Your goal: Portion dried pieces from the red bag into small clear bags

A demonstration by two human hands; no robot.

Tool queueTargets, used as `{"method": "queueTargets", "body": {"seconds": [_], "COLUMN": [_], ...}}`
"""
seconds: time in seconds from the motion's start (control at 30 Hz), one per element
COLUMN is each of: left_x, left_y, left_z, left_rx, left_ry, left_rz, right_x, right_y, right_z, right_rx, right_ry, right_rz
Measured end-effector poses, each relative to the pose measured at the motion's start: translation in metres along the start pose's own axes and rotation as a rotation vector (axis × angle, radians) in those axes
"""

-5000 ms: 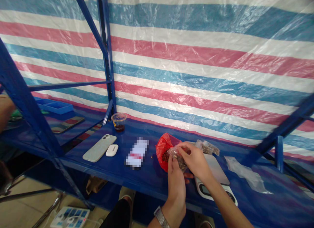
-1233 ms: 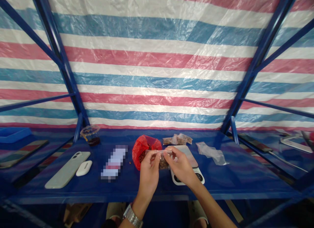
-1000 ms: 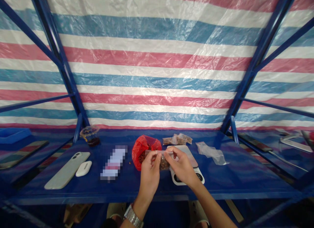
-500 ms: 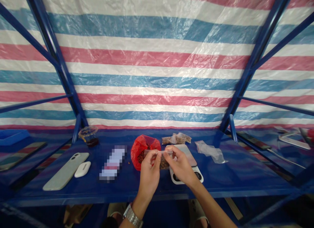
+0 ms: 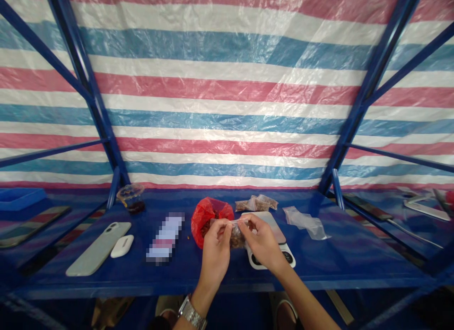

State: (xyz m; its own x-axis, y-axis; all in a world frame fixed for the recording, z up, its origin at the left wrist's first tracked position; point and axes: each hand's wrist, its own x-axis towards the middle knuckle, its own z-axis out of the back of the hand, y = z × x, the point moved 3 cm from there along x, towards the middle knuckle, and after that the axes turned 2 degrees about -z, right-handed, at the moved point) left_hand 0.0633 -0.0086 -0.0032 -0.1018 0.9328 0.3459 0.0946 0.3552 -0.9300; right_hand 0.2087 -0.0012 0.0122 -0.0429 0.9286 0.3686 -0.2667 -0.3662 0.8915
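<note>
Both my hands hold a small clear plastic bag (image 5: 237, 235) filled with brown bits, just above the blue shelf (image 5: 336, 259). My left hand (image 5: 215, 252) pinches its top left edge; my right hand (image 5: 261, 240) pinches the top right edge. Behind the left hand sits an open red plastic bag (image 5: 207, 212) with the same brown contents. A small white digital scale (image 5: 280, 252) lies under my right hand. Filled clear bags (image 5: 257, 203) lie at the back, and empty clear bags (image 5: 305, 221) lie to the right.
On the left lie a pale phone (image 5: 99, 248), a white earbud case (image 5: 121, 246), a blurred packet (image 5: 166, 238) and a plastic cup (image 5: 130, 197) with dark liquid. Blue rack posts (image 5: 102, 126) stand at both sides. A striped tarp (image 5: 227, 93) closes the back.
Since five seconds ago my view has swung right to face the shelf squarely. In the last second my hands keep pinching the bag's top, fingers drawing slightly closer together.
</note>
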Motion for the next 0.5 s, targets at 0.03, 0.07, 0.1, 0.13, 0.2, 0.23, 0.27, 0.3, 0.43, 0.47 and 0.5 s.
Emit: {"method": "queueTargets", "body": {"seconds": [0.03, 0.07, 0.1, 0.13, 0.2, 0.23, 0.27, 0.3, 0.43, 0.47, 0.5], "left_x": [0.0002, 0.0003, 0.0005, 0.0006, 0.0008, 0.0009, 0.001, 0.0012, 0.0016, 0.0016, 0.0016], "left_y": [0.0007, 0.0012, 0.0014, 0.0015, 0.0013, 0.001, 0.0007, 0.0003, -0.0022, -0.0032, -0.0044], "left_z": [0.0004, 0.0007, 0.0009, 0.001, 0.0005, -0.0001, -0.0006, -0.001, -0.0023, -0.0024, -0.0024], "left_rx": [0.002, 0.003, 0.004, 0.003, -0.002, -0.006, -0.012, -0.02, -0.037, -0.035, -0.033], "left_ry": [-0.003, -0.003, -0.001, 0.004, 0.027, 0.038, 0.043, 0.041, 0.033, 0.037, 0.044], "left_rz": [0.002, 0.003, 0.003, 0.003, 0.007, 0.01, 0.013, 0.015, 0.013, 0.011, 0.008], "right_x": [-0.0003, -0.0007, -0.0012, -0.0017, -0.0024, -0.0026, -0.0027, -0.0027, -0.0021, -0.002, -0.0021], "right_y": [0.0003, 0.0006, 0.0007, 0.0007, 0.0004, 0.0003, 0.0001, 0.0001, 0.0012, 0.0017, 0.0023], "right_z": [-0.0004, -0.0014, -0.0028, -0.0042, -0.0059, -0.0061, -0.0058, -0.0054, -0.0037, -0.0033, -0.0032], "right_rx": [0.002, 0.016, 0.034, 0.048, 0.051, 0.047, 0.049, 0.06, 0.116, 0.117, 0.117], "right_ry": [0.004, 0.021, 0.043, 0.062, 0.059, 0.039, 0.014, -0.008, -0.018, -0.014, -0.004], "right_rz": [0.005, 0.006, 0.005, 0.003, 0.002, 0.001, 0.0, -0.001, -0.023, -0.023, -0.022]}}
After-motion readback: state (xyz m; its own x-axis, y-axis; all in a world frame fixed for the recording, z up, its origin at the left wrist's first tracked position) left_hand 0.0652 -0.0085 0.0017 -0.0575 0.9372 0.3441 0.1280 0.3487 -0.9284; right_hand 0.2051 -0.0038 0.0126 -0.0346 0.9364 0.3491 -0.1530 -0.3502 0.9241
